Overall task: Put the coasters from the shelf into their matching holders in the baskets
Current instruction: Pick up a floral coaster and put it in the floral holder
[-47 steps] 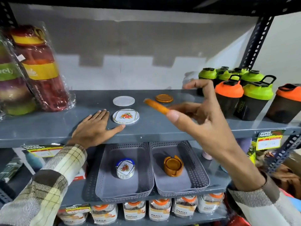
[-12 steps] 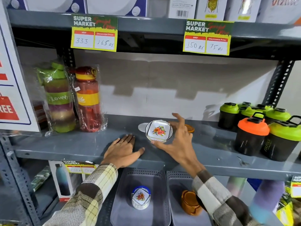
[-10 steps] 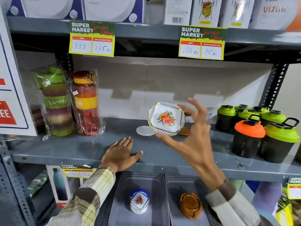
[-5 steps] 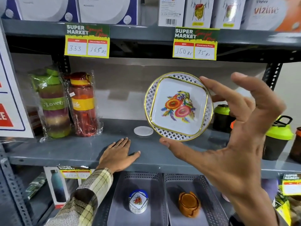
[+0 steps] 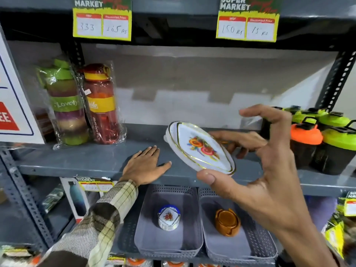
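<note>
The right hand (image 5: 269, 182) holds a white floral coaster (image 5: 200, 148) tilted in the air in front of the grey shelf (image 5: 96, 157), pinched by its rim between the thumb below and the fingers (image 5: 237, 139) behind (the index finger curls free above). The left hand (image 5: 144, 166) lies flat on the shelf edge, fingers spread, holding nothing. Below, two grey baskets sit side by side: the left basket (image 5: 146, 239) contains a white floral holder (image 5: 169, 218), the right basket (image 5: 260, 245) a brown holder (image 5: 227, 222).
</note>
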`<state>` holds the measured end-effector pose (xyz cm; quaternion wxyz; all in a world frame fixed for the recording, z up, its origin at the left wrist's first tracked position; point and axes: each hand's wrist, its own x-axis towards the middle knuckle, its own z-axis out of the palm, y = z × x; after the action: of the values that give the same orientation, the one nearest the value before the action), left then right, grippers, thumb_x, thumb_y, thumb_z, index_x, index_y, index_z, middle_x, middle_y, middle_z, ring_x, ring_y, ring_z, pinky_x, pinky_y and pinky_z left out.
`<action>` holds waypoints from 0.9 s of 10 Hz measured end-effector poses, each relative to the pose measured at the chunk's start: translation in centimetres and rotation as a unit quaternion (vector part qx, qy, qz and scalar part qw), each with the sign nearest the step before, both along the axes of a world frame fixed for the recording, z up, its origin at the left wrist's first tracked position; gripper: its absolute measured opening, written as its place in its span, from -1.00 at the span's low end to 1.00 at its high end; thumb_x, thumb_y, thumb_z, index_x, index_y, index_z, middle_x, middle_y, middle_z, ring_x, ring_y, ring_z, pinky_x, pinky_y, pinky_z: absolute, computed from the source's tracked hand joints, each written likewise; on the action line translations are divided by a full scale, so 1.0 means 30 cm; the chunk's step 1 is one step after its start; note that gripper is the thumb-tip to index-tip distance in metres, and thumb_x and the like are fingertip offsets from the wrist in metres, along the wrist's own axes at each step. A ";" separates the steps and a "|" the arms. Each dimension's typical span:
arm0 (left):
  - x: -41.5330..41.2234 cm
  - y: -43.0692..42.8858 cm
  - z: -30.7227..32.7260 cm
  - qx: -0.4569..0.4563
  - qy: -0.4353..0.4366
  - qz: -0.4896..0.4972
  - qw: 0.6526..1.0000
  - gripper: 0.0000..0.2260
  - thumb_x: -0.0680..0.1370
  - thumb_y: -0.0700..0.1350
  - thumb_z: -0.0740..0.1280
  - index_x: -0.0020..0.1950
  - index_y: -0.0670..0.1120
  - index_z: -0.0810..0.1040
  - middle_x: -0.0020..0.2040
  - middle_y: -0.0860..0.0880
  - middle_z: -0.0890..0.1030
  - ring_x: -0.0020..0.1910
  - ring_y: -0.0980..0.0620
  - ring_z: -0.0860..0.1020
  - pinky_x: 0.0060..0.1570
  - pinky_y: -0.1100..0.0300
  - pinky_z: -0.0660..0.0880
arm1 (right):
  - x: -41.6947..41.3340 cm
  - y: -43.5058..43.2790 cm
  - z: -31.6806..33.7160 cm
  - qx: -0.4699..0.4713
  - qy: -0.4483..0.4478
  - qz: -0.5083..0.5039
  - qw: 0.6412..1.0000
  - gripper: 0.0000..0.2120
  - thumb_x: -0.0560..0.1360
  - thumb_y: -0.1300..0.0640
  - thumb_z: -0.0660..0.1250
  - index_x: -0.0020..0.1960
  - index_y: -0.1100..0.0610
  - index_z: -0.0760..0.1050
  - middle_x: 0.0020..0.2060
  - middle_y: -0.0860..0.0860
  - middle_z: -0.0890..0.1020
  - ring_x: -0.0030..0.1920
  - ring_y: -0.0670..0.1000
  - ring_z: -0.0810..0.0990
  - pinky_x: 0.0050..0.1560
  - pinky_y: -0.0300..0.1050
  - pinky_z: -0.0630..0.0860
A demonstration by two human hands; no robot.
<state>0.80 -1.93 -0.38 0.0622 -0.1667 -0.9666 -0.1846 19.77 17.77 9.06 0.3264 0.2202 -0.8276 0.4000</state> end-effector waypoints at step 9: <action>-0.123 0.001 -0.075 -0.105 0.058 0.021 0.993 -0.13 0.43 0.44 -0.11 0.61 -0.05 0.09 0.63 0.05 0.06 0.59 0.12 0.01 0.54 0.09 -0.05 | -0.654 -0.033 -1.162 0.158 -0.400 -0.107 0.897 -0.24 0.14 -0.59 0.34 0.20 -0.20 0.61 0.04 -0.06 0.76 0.21 0.04 0.65 0.20 -0.09 0.60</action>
<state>-2.89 -1.90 -2.64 0.1038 -0.1625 -0.9787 -0.0711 0.16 16.78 -25.80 -0.0299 0.0001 -0.9593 0.2808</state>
